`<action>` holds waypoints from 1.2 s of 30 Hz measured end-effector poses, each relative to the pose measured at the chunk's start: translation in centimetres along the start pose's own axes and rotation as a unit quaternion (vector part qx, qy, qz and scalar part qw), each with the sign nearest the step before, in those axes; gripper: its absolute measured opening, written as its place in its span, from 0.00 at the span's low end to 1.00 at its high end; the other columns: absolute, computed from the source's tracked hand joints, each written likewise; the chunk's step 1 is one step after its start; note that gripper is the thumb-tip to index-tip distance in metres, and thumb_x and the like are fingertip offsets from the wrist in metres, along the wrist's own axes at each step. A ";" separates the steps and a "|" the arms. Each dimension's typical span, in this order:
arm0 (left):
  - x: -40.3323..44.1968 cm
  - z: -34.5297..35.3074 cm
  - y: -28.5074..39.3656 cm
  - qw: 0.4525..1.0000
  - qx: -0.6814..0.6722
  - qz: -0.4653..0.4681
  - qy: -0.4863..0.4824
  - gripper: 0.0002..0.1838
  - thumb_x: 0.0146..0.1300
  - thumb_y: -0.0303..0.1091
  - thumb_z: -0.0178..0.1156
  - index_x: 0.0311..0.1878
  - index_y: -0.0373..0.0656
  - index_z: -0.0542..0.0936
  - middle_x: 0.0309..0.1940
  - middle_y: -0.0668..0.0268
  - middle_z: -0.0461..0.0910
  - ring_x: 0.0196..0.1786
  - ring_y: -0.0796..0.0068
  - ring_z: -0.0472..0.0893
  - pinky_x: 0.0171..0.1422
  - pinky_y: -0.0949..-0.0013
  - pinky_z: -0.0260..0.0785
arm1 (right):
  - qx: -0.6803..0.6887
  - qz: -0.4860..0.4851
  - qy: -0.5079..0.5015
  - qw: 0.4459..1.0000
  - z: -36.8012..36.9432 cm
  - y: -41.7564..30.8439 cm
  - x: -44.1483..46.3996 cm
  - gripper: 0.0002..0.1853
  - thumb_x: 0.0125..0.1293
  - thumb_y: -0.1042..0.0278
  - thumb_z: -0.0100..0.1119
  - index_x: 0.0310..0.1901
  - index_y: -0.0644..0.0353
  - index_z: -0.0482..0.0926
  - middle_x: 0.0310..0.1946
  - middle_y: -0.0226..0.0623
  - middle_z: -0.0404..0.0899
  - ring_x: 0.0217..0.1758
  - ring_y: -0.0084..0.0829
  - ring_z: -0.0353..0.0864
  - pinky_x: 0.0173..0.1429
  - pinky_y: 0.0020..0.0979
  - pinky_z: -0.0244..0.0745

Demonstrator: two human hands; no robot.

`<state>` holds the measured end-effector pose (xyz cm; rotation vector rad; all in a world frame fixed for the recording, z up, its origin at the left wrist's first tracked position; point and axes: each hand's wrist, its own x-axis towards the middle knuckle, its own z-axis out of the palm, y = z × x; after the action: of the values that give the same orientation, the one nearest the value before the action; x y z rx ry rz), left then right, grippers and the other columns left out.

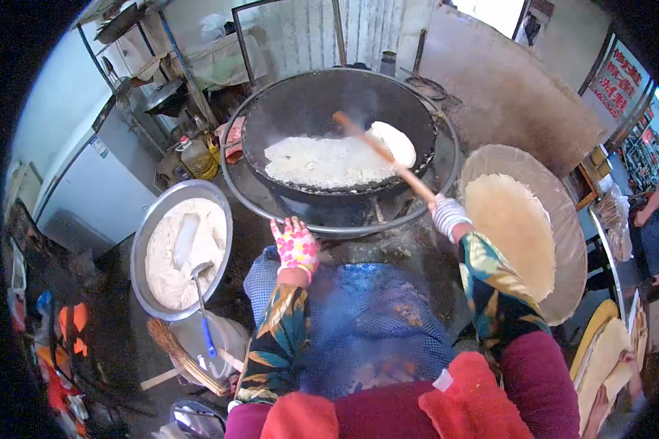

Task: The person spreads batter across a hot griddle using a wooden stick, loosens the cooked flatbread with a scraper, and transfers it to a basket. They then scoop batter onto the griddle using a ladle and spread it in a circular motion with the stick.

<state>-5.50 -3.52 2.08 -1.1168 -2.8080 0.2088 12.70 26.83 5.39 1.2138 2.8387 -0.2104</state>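
Observation:
My right hand (449,214), in a pale striped glove, is wrapped round the near end of a long wooden stick (388,157). The stick slants up and left over a large round black griddle (307,102). On the griddle lie a wide patch of pale batter (315,161) and a smoother, whiter mound of batter (395,144) at its right end. The stick crosses in front of the batter; I cannot tell whether it touches it. My left hand (296,247), in a pink-flowered glove, lies with fingers spread at the metal ring (344,230) around the griddle.
Left of the griddle stands a metal basin (140,271) of batter with a blue-handled ladle (205,322). A straw brush (183,358) lies below it. Thin flatbreads (501,227) rest on a round tray (567,271) at right. An oil jug (196,157) stands behind; another person's arm (652,205) shows far right.

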 end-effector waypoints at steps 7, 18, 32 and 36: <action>0.5 0.5 -0.9 0.999 -0.014 -0.042 -0.004 0.29 0.59 0.48 0.49 0.58 0.38 0.72 0.64 0.56 0.66 0.69 0.59 0.62 0.72 0.37 0.31 | 0.037 -0.058 -0.008 0.998 -1.9 -0.4 -2.2 0.18 0.66 0.53 0.44 0.43 0.62 0.71 0.34 0.56 0.79 0.39 0.53 0.79 0.45 0.47 0.74; -0.7 -2.8 5.6 0.986 -0.083 0.096 0.106 0.28 0.55 0.49 0.54 0.57 0.42 0.72 0.59 0.58 0.71 0.66 0.58 0.65 0.70 0.39 0.40 | -0.003 -0.037 0.022 0.999 -1.3 1.0 -1.2 0.16 0.67 0.56 0.44 0.40 0.61 0.73 0.33 0.55 0.79 0.39 0.53 0.80 0.44 0.47 0.74; -2.2 -0.4 8.8 0.994 0.017 0.108 0.008 0.26 0.63 0.30 0.37 0.64 0.30 0.62 0.66 0.48 0.61 0.71 0.53 0.57 0.74 0.40 0.29 | 0.035 -0.054 0.087 0.994 -0.3 0.1 -1.0 0.17 0.66 0.53 0.47 0.38 0.62 0.74 0.30 0.55 0.79 0.36 0.54 0.79 0.40 0.49 0.73; -1.8 0.7 6.9 0.995 0.054 0.075 0.042 0.27 0.63 0.37 0.41 0.63 0.34 0.66 0.63 0.53 0.66 0.70 0.57 0.60 0.73 0.39 0.33 | 0.024 -0.054 0.015 0.998 2.2 2.2 -0.1 0.17 0.66 0.54 0.46 0.40 0.61 0.76 0.32 0.54 0.79 0.39 0.54 0.79 0.43 0.48 0.73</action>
<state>0.38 0.16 0.11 -1.2798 -2.6076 0.3153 14.27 27.95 2.97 1.0815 2.9451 -0.2670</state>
